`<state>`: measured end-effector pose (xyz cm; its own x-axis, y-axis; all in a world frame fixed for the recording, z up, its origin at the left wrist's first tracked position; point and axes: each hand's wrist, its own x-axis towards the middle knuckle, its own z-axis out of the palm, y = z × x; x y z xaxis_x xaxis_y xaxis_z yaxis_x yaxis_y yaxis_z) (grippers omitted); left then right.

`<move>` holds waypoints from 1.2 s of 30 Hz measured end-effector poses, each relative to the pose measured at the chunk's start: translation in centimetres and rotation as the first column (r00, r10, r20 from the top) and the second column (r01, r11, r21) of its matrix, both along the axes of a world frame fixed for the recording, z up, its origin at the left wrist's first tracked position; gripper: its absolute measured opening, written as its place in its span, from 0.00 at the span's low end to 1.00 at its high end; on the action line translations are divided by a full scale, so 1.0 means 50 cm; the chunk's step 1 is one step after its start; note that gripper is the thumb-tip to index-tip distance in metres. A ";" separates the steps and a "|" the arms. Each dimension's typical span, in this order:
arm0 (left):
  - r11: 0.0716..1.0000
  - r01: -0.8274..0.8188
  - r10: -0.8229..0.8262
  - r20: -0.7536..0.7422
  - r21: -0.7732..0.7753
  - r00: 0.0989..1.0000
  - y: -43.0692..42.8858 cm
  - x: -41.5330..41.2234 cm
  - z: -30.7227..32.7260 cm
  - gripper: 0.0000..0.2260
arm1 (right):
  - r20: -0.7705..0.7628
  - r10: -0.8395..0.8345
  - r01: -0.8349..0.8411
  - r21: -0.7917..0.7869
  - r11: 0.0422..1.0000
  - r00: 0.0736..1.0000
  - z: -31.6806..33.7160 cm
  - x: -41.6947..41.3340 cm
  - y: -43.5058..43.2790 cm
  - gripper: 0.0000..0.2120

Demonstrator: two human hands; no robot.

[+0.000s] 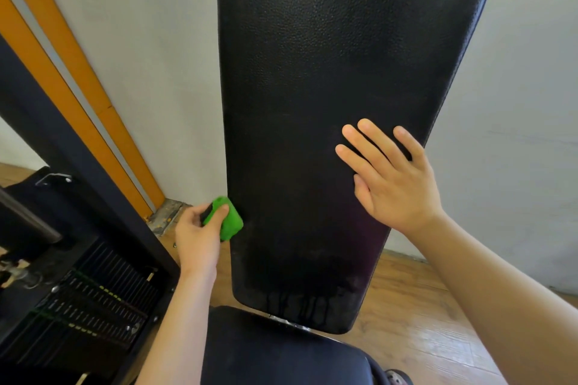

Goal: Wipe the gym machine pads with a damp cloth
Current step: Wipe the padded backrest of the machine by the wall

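Note:
A tall black back pad [312, 78] fills the middle of the view, tilted upright, with wet streaks near its bottom edge. Below it lies the black seat pad [275, 353]. My left hand [197, 237] grips a green cloth [230, 222] that touches the back pad's left edge, low down. My right hand [387, 175] lies flat on the pad's right side with straight, spread fingers.
A dark machine frame [62, 147] and a weight stack [87, 306] stand at the left. Orange wall strips [93, 103] run down a grey wall. Wooden floor [422, 322] shows at the lower right.

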<state>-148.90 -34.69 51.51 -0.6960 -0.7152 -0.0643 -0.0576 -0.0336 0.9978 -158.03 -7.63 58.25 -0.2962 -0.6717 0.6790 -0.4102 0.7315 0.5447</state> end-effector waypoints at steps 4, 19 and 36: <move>0.994 -0.033 0.017 -0.149 -0.100 0.989 0.016 -0.031 0.081 0.10 | 0.003 0.001 -0.001 -0.003 1.000 1.000 0.000 -0.001 0.000 0.24; 0.989 -0.136 0.141 0.121 -0.053 0.983 0.028 0.031 -0.078 0.11 | 0.000 0.010 -0.010 -0.016 1.000 1.000 -0.003 -0.001 -0.001 0.24; 0.984 -0.176 0.171 0.159 0.016 0.972 0.081 0.050 -0.088 0.12 | -0.011 0.014 -0.014 -0.021 1.000 1.000 -0.003 0.000 -0.001 0.24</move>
<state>-146.38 -30.64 47.11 -0.5412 -0.8202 -0.1853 -0.2031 -0.0863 0.9753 -158.03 -7.68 58.11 -0.2790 -0.6616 0.6960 -0.4145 0.7368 0.5342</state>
